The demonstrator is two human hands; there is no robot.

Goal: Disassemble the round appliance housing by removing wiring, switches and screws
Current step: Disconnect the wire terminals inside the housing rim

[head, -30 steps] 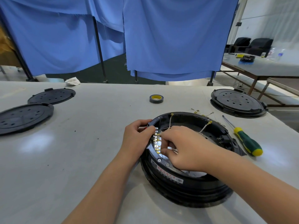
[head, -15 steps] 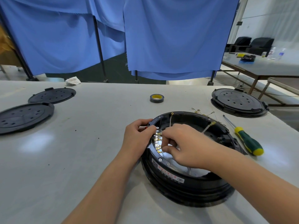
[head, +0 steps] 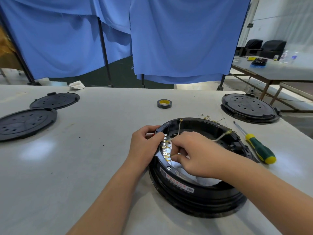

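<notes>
The housing [head: 199, 189] is set on the desk [head: 84, 167], near its front. A screwdriver [head: 257, 146] is laid just to its right. A tape roll [head: 164, 103] is placed behind it. Two lids [head: 25, 122] are laid far left, a third [head: 249, 107] behind right.

The right hand [head: 193, 155] hides the housing's [head: 194, 194] interior behind its fingers [head: 177, 157]; what they pinch is too small to tell.
</notes>
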